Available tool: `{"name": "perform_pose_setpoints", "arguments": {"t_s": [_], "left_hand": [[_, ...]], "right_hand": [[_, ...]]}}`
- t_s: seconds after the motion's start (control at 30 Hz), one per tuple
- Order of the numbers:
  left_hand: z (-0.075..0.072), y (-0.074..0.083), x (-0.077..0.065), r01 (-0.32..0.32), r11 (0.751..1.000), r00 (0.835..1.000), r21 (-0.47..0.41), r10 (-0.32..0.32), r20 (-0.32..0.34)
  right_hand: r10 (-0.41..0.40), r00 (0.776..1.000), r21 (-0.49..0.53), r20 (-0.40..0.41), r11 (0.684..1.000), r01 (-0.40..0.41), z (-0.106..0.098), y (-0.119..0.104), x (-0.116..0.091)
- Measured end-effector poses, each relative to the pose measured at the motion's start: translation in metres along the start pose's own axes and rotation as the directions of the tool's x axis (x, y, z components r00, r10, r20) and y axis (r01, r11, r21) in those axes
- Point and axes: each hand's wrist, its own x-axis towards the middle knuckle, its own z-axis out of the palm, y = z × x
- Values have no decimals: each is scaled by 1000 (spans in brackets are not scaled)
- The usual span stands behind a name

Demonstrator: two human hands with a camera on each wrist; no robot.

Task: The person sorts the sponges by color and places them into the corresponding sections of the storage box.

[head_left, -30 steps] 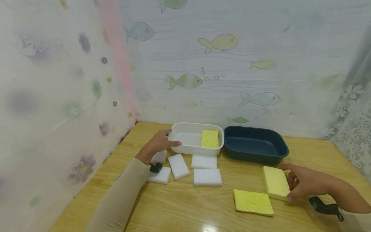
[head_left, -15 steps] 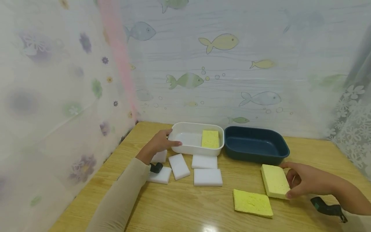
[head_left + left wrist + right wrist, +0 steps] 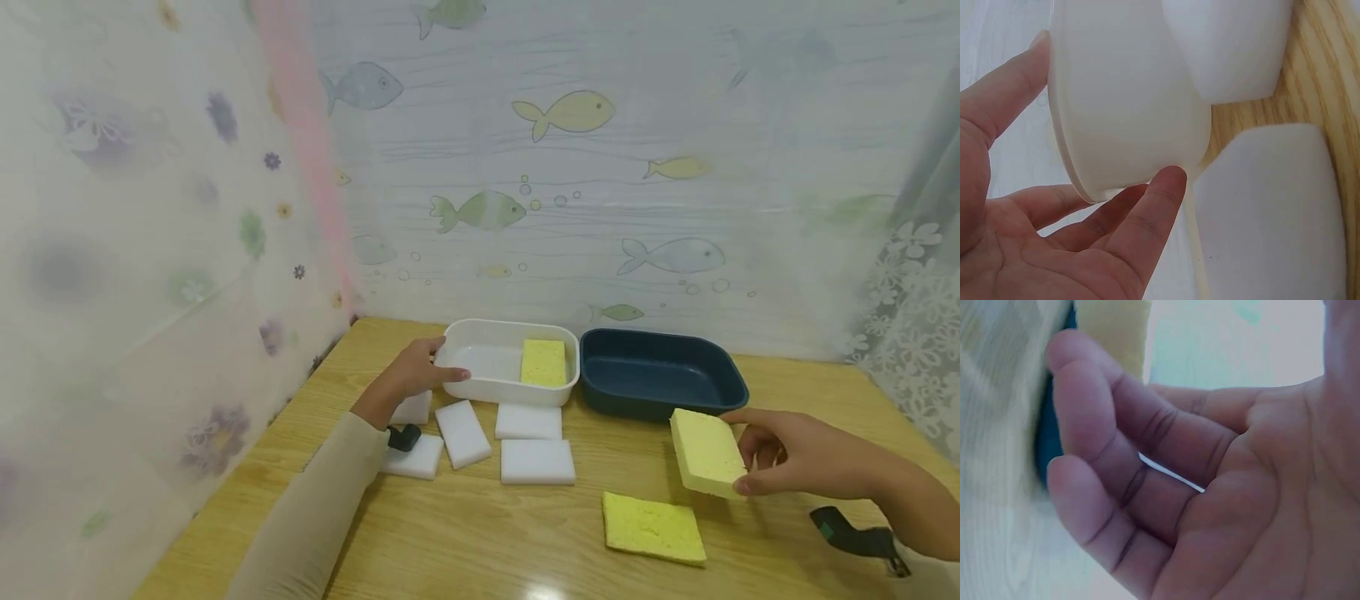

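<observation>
My right hand (image 3: 795,457) pinches a pale yellow sponge (image 3: 708,454) by its right edge, thumb near and index finger far. The sponge is lifted and tilted above the table, in front of the dark blue container; the right wrist view shows only a blurred bit of sponge (image 3: 1116,331) behind curled fingers. My left hand (image 3: 415,368) grips the left end of the white container (image 3: 502,388), thumb at the front rim and fingers around the end. Inside that container, at its right, lies a yellow sponge (image 3: 543,362). Another yellow sponge (image 3: 652,528) lies flat nearest me.
The dark blue container (image 3: 663,375) stands right beside the white one, with nothing seen in it. Several white sponges (image 3: 537,462) lie in front of the white container, some partly under my left wrist. A fish-patterned curtain (image 3: 562,208) backs the wooden table (image 3: 465,533).
The right hand has raised the pale yellow sponge off the table and shifted it slightly away from me, toward the dark blue container. My left hand keeps its place on the white container.
</observation>
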Motion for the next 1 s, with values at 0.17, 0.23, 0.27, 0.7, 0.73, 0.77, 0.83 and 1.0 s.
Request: {"name": "perform_pose_setpoints", "arguments": {"t_s": [0.17, 0.23, 0.27, 0.7, 0.73, 0.77, 0.83, 1.0], "left_hand": [[-1, 0, 0, 6, 1000, 1000, 16, -6, -6], [-1, 0, 1, 7, 1000, 1000, 19, -6, -7], [-1, 0, 1, 6, 1000, 1000, 17, -6, -7], [0, -4, 4, -4, 1000, 1000, 15, 4, -10], [0, -5, 4, -4, 1000, 1000, 16, 4, -11], [1, -5, 5, -4, 1000, 1000, 20, 4, -11], [1, -5, 5, 1, 1000, 1000, 18, -1, -12], [2, -4, 5, 2, 1000, 1000, 8, -2, -12]], "right_hand": [[-46, 998, -41, -31, 998, 45, -4, -12, 5], [-59, 997, -67, -45, 996, 56, -5, -17, 8], [-64, 997, -78, -51, 995, 60, -6, -20, 9], [-132, 967, -260, -219, 963, 72, -11, -55, 41], [-137, 965, -269, -223, 960, 75, -12, -57, 44], [-142, 964, -278, -226, 957, 76, -13, -59, 48], [-151, 959, -300, -241, 951, 74, -14, -63, 54], [-164, 947, -331, -275, 941, 67, -19, -75, 70]]}}
